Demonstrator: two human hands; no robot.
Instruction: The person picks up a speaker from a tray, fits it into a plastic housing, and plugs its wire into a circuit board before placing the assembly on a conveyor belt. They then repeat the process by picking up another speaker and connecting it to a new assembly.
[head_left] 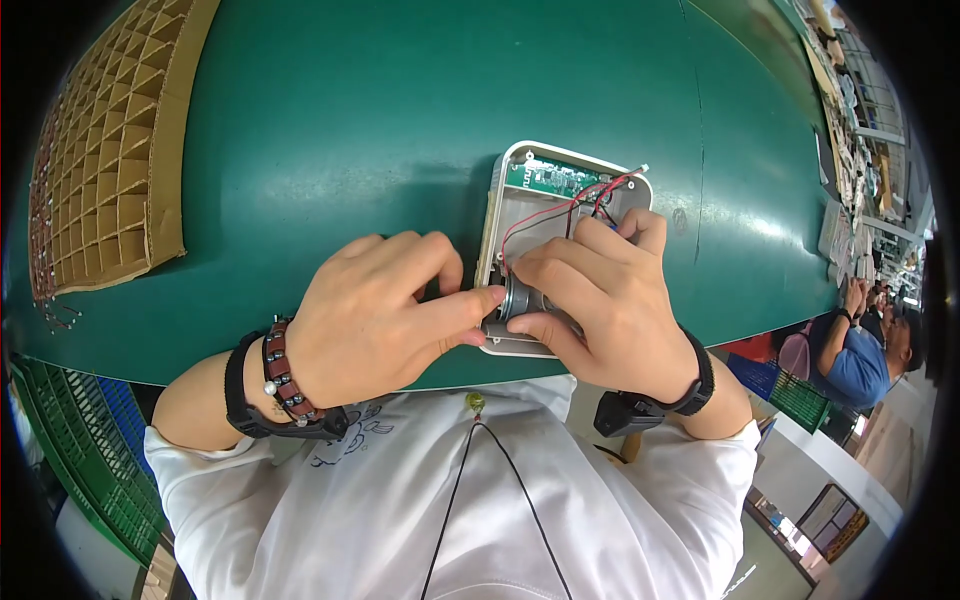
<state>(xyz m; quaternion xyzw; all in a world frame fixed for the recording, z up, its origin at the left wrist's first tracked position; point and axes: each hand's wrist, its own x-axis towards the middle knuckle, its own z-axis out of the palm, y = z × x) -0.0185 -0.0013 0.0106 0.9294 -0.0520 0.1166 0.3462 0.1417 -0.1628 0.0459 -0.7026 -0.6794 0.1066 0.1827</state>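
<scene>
A white plastic housing (493, 215) lies open side up on the green table, close to its front edge. Inside it, a green circuit board (550, 178) sits along the far end, with thin red and black wires (533, 216) running nearer. My right hand (610, 300) reaches into the housing, thumb and fingers closed round a round metal part that looks like a speaker (516, 298). My left hand (385, 310) has its index finger and thumb at the left wall beside that part, gripping the wall. The right hand hides much of the housing's near right side.
A cardboard divider box (165, 140) with many cells stands at the far left, wires hanging from its outer side. Green crates (90, 450) are below the table's left edge. At the right, a person in blue (850, 355) sits near more crates.
</scene>
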